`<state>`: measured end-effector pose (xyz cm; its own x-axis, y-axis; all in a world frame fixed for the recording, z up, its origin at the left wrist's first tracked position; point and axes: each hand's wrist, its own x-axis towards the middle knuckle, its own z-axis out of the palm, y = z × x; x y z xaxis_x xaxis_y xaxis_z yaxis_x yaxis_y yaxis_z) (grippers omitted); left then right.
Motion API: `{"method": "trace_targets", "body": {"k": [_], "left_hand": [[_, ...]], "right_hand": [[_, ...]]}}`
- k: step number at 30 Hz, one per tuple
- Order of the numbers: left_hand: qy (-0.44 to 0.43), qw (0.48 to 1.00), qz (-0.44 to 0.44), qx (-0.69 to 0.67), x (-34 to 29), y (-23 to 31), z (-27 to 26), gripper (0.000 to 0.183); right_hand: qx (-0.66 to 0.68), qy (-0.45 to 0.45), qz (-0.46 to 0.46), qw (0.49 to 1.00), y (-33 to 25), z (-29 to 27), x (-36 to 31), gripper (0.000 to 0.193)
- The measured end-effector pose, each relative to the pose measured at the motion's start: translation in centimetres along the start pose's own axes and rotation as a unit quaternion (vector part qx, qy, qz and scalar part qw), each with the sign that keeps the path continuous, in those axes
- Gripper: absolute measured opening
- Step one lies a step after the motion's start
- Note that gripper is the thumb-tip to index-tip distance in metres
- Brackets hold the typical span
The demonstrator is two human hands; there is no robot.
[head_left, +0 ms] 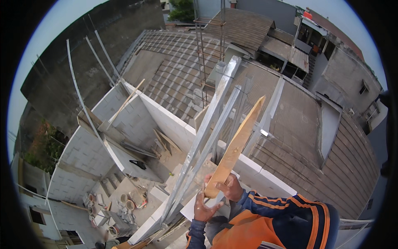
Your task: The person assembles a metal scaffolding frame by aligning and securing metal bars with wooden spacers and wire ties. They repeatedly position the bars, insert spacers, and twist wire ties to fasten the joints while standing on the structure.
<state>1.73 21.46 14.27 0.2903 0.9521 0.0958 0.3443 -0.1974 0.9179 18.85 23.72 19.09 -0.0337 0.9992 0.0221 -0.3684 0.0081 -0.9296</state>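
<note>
A long tan wooden board (236, 149) slants up and away in front of me, its far end tapered to a point. My right hand (233, 189) grips it near its rounded lower end, thumb across the face. Around that lower end curls my left hand (202, 208), fingers along the left edge and thumb to the other side. Part of both hands' grip is hidden behind the wood. Just left of the board, shiny metal channels (207, 112) run up at a slant.
Light block walls (153, 110) enclose a space down to my left, with buckets (130, 205) and loose blocks on its floor. Tiled roofs (178, 62) spread beyond. A rebar column frame (201, 54) rises ahead. Corrugated roofing (290, 124) lies to the right, below the wall top (265, 176).
</note>
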Motion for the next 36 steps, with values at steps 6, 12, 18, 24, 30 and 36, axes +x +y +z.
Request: {"method": "trace_targets", "body": {"k": [6,12,18,24,30,36], "left_hand": [[-0.021,0.982,0.158,0.104,14.0,7.2,0.6,0.051],[0.109,0.965,0.212,0.113,26.8,13.1,1.0,0.072],[0.09,0.979,0.121,0.139,33.3,13.0,4.2,0.056],[0.02,0.999,-0.034,0.02,31.6,8.1,11.0,0.056],[0.12,0.991,-0.057,-0.001,33.5,4.2,15.4,0.08],[0.097,0.995,0.016,-0.008,34.4,8.6,14.7,0.043]], "right_hand": [[-0.252,-0.024,-0.176,0.951,-11.5,-8.1,4.1,0.033],[-0.273,0.158,-0.209,0.926,-17.9,-14.3,7.3,0.04],[-0.288,0.319,-0.212,0.878,-17.9,-19.3,8.1,0.043],[-0.358,0.344,-0.199,0.845,-14.2,-21.8,9.3,0.044],[-0.448,0.276,-0.279,0.803,-11.4,-22.9,13.2,0.041],[-0.341,0.286,-0.259,0.857,-10.7,-22.9,17.2,0.039]]}}
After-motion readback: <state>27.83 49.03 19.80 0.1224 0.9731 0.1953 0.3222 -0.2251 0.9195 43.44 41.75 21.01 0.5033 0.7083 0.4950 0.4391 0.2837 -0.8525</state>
